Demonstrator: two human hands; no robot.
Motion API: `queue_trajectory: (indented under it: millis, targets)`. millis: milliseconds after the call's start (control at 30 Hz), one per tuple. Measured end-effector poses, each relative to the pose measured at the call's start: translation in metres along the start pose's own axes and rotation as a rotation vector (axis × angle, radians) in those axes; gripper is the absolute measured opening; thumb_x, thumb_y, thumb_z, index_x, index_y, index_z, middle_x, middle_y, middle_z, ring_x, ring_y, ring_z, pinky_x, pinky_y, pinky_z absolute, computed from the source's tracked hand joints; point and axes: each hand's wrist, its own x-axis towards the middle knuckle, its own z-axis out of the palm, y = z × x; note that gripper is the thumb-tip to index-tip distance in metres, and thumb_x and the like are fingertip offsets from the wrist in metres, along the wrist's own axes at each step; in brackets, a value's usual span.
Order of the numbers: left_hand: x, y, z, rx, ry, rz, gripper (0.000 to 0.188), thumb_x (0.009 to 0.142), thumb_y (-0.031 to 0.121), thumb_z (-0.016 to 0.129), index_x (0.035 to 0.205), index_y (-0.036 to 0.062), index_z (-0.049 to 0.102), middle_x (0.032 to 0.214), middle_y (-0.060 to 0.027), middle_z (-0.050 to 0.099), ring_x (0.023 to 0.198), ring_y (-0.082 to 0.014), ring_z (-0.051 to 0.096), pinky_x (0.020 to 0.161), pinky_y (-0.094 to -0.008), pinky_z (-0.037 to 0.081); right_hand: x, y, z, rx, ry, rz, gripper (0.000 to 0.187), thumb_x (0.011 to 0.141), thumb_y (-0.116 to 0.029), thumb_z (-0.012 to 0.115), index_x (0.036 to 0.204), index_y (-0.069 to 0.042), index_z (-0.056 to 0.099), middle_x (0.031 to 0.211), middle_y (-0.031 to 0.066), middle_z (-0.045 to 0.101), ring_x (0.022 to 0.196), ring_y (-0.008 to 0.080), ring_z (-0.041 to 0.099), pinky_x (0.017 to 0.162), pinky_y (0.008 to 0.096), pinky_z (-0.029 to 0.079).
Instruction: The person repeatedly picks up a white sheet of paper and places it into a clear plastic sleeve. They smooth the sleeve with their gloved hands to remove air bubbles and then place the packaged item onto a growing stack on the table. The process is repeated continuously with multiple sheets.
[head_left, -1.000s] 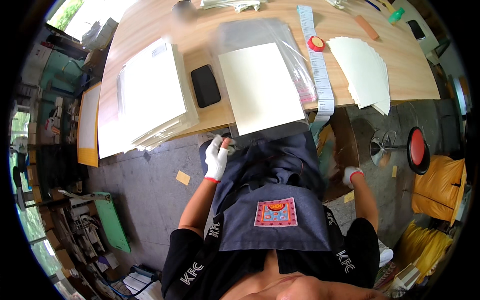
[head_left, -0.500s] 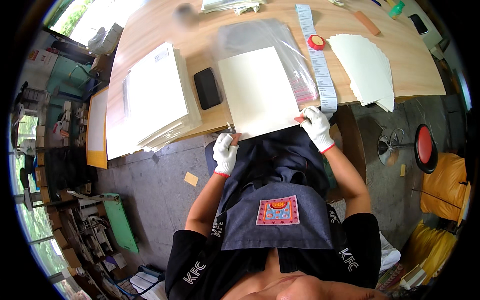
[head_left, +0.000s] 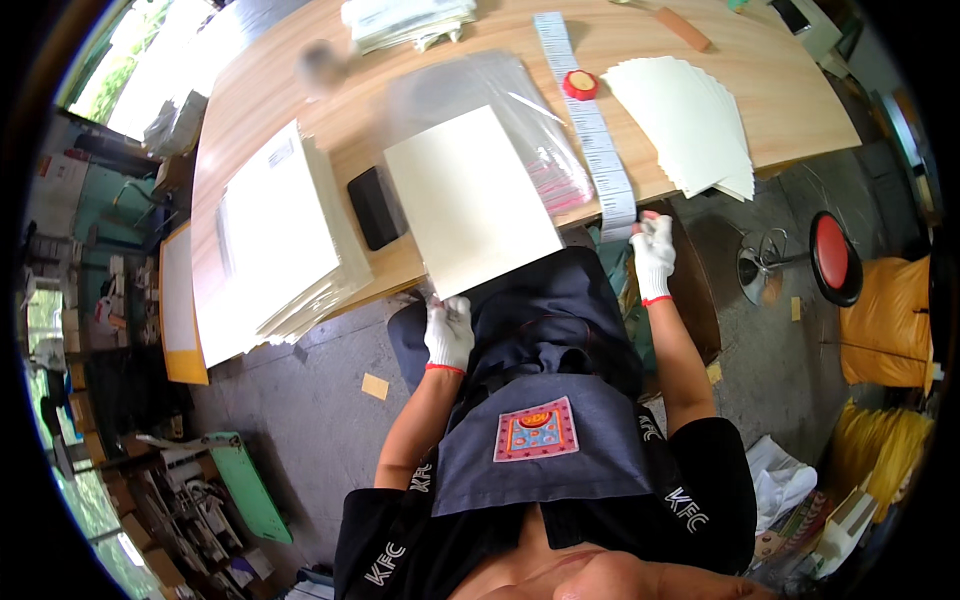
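1. Cream sheet (head_left: 475,200): one, blank; lay at the near middle of the table (head_left: 790,115), its near end reaching past the edge toward the lap. Whether it sat inside a sleeve could not be told.
2. Clear plastic sleeves (head_left: 535,135): a pile, partly under the sheet, showing on its far and right sides.
3. Left hand (head_left: 448,332): white glove, red cuff; at the sheet's near left corner. Fingers curled in narrowly; whether they gripped the corner could not be told.
4. Right hand (head_left: 655,252): matching glove; just beside the near end of the label strip, apart from the sheet. Fingers bent and close together; whether they pinched the strip could not be told.
5. Label strip (head_left: 597,150): long, pale, printed; ran from far to near, right of the sleeves.
6. Red round object (head_left: 580,85): scalloped rim, yellow centre; rested on the strip.
7. Fanned sheets (head_left: 685,125): cream, overlapping; right of the strip.
8. Phone (head_left: 374,208): dark screen; just left of the sheet.
9. Stack of sleeved sheets (head_left: 285,220): white, uneven; left of the phone.
10. Brown bar (head_left: 684,29): far right.
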Motion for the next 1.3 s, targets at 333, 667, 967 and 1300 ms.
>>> queue_trajectory:
  millis: [333,667,967,1300]
  targets:
    - [-0.018,-0.1,0.094,0.788,-0.668,-0.491,0.048,0.092,0.032,0.052,0.131,0.0074,0.037,0.116,-0.0089,0.056,0.065,-0.0166,0.06,0.066,-0.0325,0.052,-0.013,-0.022,-0.04,0.181,-0.39,-0.191,0.021,0.069,0.014,0.06,0.078,0.0,0.047,0.103,0.0113,0.061,0.074,0.0111,0.054,0.063,0.0235,0.045]
    - [-0.029,-0.145,0.138,0.837,-0.616,-0.529,0.012,0.089,0.014,0.048,0.094,0.0048,0.053,0.057,-0.0007,0.048,0.043,-0.0107,0.046,0.041,-0.0275,0.046,-0.037,-0.107,-0.076,-0.403,-0.255,-0.903,0.022,0.055,-0.009,0.075,0.072,-0.008,0.063,0.09,0.0058,0.058,0.089,0.0288,0.056,0.083,0.0425,0.045]
    - [-0.029,-0.08,0.083,0.925,-0.556,-0.461,0.021,0.09,0.026,0.055,0.099,0.008,0.054,0.091,-0.0079,0.064,0.044,-0.0097,0.05,0.044,-0.0235,0.045,-0.031,-0.115,-0.034,0.191,-0.46,-0.328,0.011,0.073,0.002,0.065,0.082,-0.003,0.06,0.092,0.0068,0.06,0.079,0.0131,0.057,0.066,0.0225,0.045]
    - [-0.065,0.045,0.0,0.632,-0.081,0.076,0.015,0.088,0.022,0.059,0.085,0.0071,0.056,0.074,-0.0042,0.062,0.048,-0.006,0.047,0.05,-0.0243,0.048,0.026,-0.144,0.128,0.191,-0.88,0.112,0.011,0.082,-0.017,0.062,0.085,-0.006,0.064,0.064,-0.0026,0.053,0.059,0.0069,0.047,0.054,0.0228,0.039]
